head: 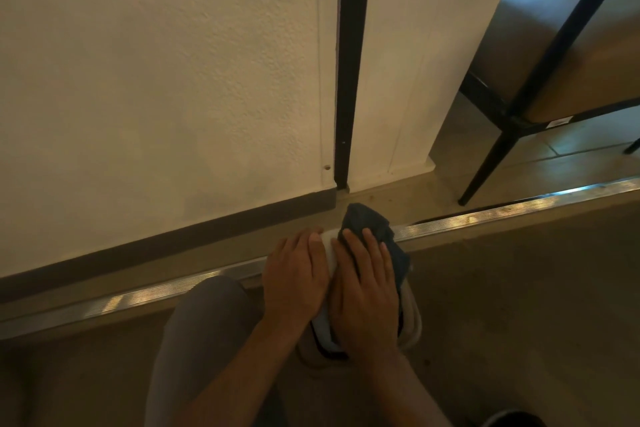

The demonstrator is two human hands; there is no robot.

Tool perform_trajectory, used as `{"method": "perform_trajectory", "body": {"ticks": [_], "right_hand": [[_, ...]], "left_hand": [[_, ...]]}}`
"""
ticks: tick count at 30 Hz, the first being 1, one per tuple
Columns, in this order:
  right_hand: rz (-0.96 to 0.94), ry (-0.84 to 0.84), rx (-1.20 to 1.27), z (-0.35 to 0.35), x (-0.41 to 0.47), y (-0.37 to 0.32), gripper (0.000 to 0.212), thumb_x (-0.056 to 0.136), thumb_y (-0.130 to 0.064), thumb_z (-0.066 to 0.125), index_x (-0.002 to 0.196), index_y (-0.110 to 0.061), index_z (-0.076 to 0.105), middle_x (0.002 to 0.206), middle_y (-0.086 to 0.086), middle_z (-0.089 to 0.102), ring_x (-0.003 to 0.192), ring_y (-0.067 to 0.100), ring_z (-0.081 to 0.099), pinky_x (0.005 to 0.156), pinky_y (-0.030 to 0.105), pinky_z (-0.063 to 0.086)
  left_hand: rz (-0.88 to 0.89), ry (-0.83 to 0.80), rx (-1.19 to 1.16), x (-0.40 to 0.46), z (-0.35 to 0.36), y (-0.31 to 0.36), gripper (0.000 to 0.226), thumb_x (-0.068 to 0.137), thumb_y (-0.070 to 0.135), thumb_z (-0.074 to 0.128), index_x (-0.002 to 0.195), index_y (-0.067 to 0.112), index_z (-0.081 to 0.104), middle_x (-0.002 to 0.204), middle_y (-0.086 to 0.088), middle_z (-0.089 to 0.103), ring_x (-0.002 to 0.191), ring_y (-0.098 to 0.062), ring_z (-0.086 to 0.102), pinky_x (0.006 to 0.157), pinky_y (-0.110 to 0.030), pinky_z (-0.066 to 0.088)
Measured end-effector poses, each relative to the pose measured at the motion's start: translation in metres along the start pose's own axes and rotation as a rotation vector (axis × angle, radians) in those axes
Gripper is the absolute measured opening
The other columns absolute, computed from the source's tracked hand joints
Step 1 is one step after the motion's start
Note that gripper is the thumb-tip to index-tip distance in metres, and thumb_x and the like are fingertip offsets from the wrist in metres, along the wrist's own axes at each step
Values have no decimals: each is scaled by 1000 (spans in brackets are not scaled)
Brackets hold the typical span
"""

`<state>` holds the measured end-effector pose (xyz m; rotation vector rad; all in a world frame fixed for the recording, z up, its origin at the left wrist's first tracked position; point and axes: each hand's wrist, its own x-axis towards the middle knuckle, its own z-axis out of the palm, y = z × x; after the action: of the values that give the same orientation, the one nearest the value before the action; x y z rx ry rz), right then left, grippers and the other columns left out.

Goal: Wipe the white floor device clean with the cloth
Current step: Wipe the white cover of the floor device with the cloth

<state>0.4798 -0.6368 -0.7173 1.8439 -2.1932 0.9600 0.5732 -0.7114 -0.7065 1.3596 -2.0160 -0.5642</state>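
The white device (329, 250) sits on the floor (519, 288) at about 6 o'clock in the view, right against the metal threshold strip (485, 218) that runs from 8 o'clock to 3 o'clock. Only a narrow band of its white top shows between the two hands; the rest is covered, so its shape cannot be told. A pale cord or rim (414, 322) curves out at its 4 o'clock side.

The dark cloth (367, 218) lies over the device's far and right part. The right hand (367, 288) presses it down with flat, spread fingers, not curled round it. The left hand (294, 277) rests flat on the device's left side, fingers relaxed, apparently steadying it.

The wiping seems to be under way: cloth and device are in contact, yet whether any part is already clean cannot be judged in this dim light. The covered sides and near edge probably remain to be done.

No container is in view. Farther out, a grey-trousered knee (204, 322) is at 7 o'clock, a white wall (156, 80) with a dark skirting at 11 o'clock, and black furniture legs (491, 163) at 2 o'clock.
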Motion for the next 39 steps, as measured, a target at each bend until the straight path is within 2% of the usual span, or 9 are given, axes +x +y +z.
{"method": "perform_trajectory", "body": {"ticks": [3, 7, 12, 15, 19, 23, 27, 33, 39], "right_hand": [[63, -110, -45, -4, 48, 11, 37, 97, -32, 39, 99, -12, 70, 105, 10, 69, 102, 29, 65, 97, 44, 49], [273, -489, -34, -8, 104, 23, 33, 99, -35, 40, 76, -18, 57, 73, -2, 54, 70, 15, 55, 67, 29, 44], [129, -176, 13, -12, 48, 23, 22, 95, -21, 54, 111, -12, 67, 116, 7, 66, 111, 23, 60, 98, 38, 47], [78, -45, -47, -11, 5, 13, 39, 97, -22, 51, 132, -10, 60, 144, 10, 52, 142, 30, 37, 115, 51, 31], [64, -87, -49, -9, 10, 18, 43, 100, -30, 41, 133, -11, 59, 145, 11, 51, 143, 30, 37, 115, 51, 32], [163, -247, -26, -13, 59, 31, 36, 96, -31, 42, 115, -12, 66, 124, 8, 62, 116, 24, 56, 95, 41, 50], [284, -358, -19, -11, 86, 31, 29, 99, -31, 43, 115, -18, 64, 119, 3, 60, 107, 21, 55, 85, 36, 46], [183, -93, 39, -13, 19, 22, 39, 99, -31, 46, 131, -11, 59, 147, 11, 48, 141, 30, 37, 113, 48, 36], [143, -323, 276, -42, -10, 34, 59, 94, -44, 40, 151, -29, 35, 164, -8, 16, 153, 15, 4, 119, 54, 19]], "left_hand": [[26, 19, -10, 0, 0, 0, 45, 103, 30, 29, 112, 9, 68, 104, -7, 71, 95, -20, 60, 91, -25, 38], [-32, -14, 23, 3, -1, 4, 48, 102, 33, 26, 114, 14, 68, 107, -4, 70, 99, -20, 59, 91, -29, 40], [-24, 16, 9, -2, 2, 0, 47, 103, 32, 28, 115, 11, 68, 107, -6, 71, 99, -23, 64, 94, -32, 46], [-14, 11, 41, -2, 2, 1, 47, 104, 32, 27, 116, 12, 68, 107, -5, 70, 100, -20, 62, 94, -28, 43], [-1, -2, 53, 0, 3, -2, 48, 102, 34, 29, 119, 9, 68, 112, -8, 70, 104, -23, 63, 99, -33, 45], [-22, -35, 52, 0, 2, -3, 46, 98, 37, 34, 120, 14, 67, 114, -4, 69, 102, -22, 61, 92, -32, 45], [-66, -60, 34, 1, -1, 2, 52, 94, 42, 31, 123, 17, 65, 118, -3, 67, 107, -21, 58, 93, -33, 43], [-112, -67, 14, 0, -1, 3, 53, 95, 44, 30, 128, 18, 63, 125, -2, 65, 115, -20, 57, 101, -32, 43], [-141, -148, 18, -4, -7, 6, 67, 93, 52, 23, 136, 13, 57, 135, -6, 59, 125, -22, 51, 105, -24, 25]]}}
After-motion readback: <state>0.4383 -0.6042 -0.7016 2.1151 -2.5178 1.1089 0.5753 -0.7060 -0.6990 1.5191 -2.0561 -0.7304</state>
